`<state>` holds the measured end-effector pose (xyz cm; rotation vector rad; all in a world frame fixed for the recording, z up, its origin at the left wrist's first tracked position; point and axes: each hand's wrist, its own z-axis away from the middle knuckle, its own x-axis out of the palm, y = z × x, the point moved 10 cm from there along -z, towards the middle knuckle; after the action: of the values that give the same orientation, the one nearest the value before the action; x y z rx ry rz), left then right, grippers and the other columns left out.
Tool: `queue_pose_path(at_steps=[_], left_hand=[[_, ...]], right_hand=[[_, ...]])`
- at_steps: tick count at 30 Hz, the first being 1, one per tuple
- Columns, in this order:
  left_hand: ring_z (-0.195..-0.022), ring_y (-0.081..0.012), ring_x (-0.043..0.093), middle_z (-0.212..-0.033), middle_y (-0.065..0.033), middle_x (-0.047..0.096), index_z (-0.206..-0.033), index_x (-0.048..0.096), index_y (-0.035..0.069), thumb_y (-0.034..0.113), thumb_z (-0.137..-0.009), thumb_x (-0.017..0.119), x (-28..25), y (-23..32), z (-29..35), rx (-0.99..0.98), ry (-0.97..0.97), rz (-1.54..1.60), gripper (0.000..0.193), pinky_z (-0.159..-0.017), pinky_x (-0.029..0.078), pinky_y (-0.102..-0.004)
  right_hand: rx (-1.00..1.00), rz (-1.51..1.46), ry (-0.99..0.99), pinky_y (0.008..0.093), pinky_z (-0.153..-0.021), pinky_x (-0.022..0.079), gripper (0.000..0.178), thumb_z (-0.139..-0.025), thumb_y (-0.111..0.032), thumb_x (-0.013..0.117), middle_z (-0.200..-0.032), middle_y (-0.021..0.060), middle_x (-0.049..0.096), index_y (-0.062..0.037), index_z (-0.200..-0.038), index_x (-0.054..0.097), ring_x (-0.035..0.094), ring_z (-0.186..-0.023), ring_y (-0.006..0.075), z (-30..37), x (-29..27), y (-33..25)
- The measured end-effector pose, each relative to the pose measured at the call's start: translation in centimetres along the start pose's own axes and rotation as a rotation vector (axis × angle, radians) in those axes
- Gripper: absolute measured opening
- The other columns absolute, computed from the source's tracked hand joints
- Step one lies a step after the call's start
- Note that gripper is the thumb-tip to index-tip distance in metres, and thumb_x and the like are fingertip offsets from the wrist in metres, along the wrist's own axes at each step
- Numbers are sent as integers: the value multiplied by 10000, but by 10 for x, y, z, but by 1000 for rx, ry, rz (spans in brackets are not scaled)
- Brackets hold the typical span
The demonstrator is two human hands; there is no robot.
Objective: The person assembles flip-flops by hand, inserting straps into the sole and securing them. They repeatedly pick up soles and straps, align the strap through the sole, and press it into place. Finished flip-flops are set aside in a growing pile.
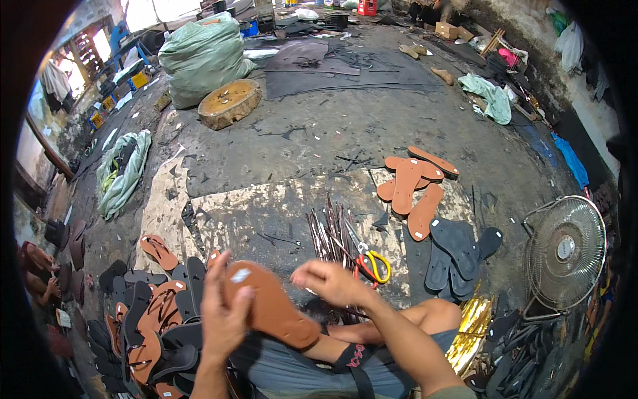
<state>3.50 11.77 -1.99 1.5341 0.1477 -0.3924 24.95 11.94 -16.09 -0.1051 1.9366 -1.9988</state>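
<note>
A brown sandal sole [272, 302] is gripped at its left edge by my left hand [222, 316], tilted above my lap, with a small pale sticker near its upper end. Just right of the sole, my right hand [329, 279] is raised with its fingers curled together; whatever they may hold is hidden. Beyond it lie a bundle of thin dark strips [327, 229] and a cutting tool with yellow handles [379, 267], a red-handled one beside it. Loose brown soles [405, 187] overlap further right, with black soles [457, 249] nearer me.
Finished flip-flops [159, 326] in brown and black are heaped at my left. A standing fan [565, 247] is at the right, near shiny gold strips [470, 326]. Further off are a round wooden block [229, 103], a big green sack [203, 60] and dark sheets [345, 76].
</note>
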Motion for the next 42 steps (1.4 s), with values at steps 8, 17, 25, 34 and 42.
queue_pose_path(at_steps=[8,17,25,34,42], left_hand=[[-1286,-283,584,-1381,-169,586,-1450,543,-21,106,-891,757,-45,-63,63,-124,-128,-242,612,-1096,472,-397],[-1202,-308,644,-1392,-174,594,-1378,632,-1,85,-927,739,-9,2,-3,265,-58,-216,471,-1038,512,-400],[-1049,-116,677,-1224,-84,713,-1356,653,-40,73,-1031,672,85,11,-55,-8,-309,479,345,-912,563,-271],[-1067,-128,694,-1258,-121,720,-1375,641,-52,59,-1052,625,88,24,-29,-18,-300,643,342,-856,543,-235],[-1002,-131,699,-1126,-105,753,-1305,653,-29,68,-1038,658,69,8,-26,140,-136,407,284,-880,562,-265]], right_hand=[[373,881,614,532,-876,566,268,-931,-219,716,-1075,231,730,-9,-1090,667,711,-1017,412,-51,-55,140],[170,-170,608,300,-845,557,207,-1007,-87,654,-985,104,741,38,-1172,646,722,-928,157,15,-64,73],[51,-312,522,244,-815,553,192,-1049,-49,625,-1056,55,703,21,-1227,638,684,-898,108,69,-20,-68],[62,-116,739,259,-720,545,232,-1005,-117,718,-944,58,716,12,-1196,695,670,-814,92,100,-27,-79],[-136,381,772,376,-941,534,285,-972,-143,732,-1194,167,723,-22,-1231,721,689,-1084,293,82,-50,-109]])
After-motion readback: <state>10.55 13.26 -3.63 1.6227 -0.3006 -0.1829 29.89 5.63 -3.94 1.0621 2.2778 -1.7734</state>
